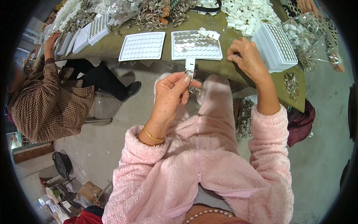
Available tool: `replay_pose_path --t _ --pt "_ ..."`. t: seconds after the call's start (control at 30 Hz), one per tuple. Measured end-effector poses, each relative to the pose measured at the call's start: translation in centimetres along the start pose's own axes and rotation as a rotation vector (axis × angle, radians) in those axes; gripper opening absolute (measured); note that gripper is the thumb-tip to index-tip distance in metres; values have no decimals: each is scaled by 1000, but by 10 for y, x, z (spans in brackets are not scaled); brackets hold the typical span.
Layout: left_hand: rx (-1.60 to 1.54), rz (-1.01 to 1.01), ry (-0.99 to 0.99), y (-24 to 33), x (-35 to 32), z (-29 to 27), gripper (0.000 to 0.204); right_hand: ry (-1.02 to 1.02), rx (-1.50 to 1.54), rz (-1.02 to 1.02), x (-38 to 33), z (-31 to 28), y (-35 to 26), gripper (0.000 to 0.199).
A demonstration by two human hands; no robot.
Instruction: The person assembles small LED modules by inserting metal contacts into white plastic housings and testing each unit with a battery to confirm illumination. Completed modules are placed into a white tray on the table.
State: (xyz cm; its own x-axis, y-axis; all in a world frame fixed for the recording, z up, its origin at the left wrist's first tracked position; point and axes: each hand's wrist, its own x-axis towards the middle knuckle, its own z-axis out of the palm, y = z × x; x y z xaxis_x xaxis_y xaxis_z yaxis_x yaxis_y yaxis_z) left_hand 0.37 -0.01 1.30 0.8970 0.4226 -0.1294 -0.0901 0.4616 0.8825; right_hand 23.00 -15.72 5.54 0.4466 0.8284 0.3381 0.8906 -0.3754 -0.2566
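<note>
Over my lap near the table's front edge, my left hand (171, 89) pinches a small white plastic tag (190, 64) with a shiny piece at its lower end. The tag's top overlaps the front rim of a white tray (179, 56). Rows of round silver discs (188, 36) fill part of that tray, and a few small white pieces (209, 34) lie at its back right. My right hand (246, 58) is just right of the tray at the table edge, fingers curled together. Whatever may be between its fingertips is too small to make out.
An unfilled white tray (141, 45) lies left of the disc tray. A tall stack of trays (275, 48) stands at the right, below a heap of white pieces (250, 15). Clear bags (304, 33) lie further right. People sit or stand at both ends of the table.
</note>
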Motion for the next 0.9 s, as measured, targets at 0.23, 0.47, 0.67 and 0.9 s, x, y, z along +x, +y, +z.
replay_pose_path --t 0.23,0.47,0.67,0.9 --pt "7 9 -16 1 -3 3 24 320 55 -3 17 23 -17 5" --pt "-20 8 5 2 -5 -2 24 345 -47 -64 19 32 -21 6" --pt "-23 3 4 1 -2 -2 22 224 104 8 24 27 -19 8" --pt "-25 8 0 1 2 -2 21 194 18 -202 32 30 -23 18"
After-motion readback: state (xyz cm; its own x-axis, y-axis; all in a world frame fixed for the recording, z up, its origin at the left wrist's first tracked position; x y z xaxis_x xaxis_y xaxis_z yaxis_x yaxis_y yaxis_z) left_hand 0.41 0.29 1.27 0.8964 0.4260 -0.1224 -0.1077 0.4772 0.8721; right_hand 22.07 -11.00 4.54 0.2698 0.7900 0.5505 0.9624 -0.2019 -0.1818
